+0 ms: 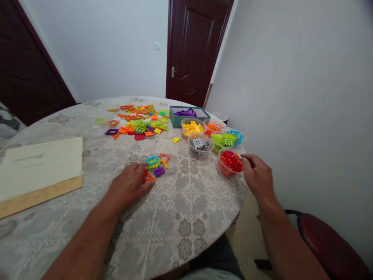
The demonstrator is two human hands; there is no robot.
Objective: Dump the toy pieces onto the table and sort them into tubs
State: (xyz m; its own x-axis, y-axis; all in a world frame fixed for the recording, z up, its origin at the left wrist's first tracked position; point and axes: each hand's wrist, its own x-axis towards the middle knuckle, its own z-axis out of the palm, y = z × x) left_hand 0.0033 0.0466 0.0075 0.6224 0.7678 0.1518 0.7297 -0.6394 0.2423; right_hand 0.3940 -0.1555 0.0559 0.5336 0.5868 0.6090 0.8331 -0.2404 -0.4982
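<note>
Where the right hand meets the red bowl: the right hand (258,173) is at the right rim of the bowl (223,169), so the red pieces (230,160) lie just to its left; the left hand is well apart.
Right fingers: thumb and forefinger drawn close; whether they pinch a piece or the rim cannot be told.
Left hand (128,181): rests on the counter (175,217), fingers bent together, thumb apart; an orange piece (148,176) lies between, grip uncertain.
Long axis: the purple piece (159,171), right of the left hand, runs left to right, its right end slightly farther; the round bowl has none.
Writing: faint marks on the paper (43,163) at left, unreadable; no brand or label legible.
</note>
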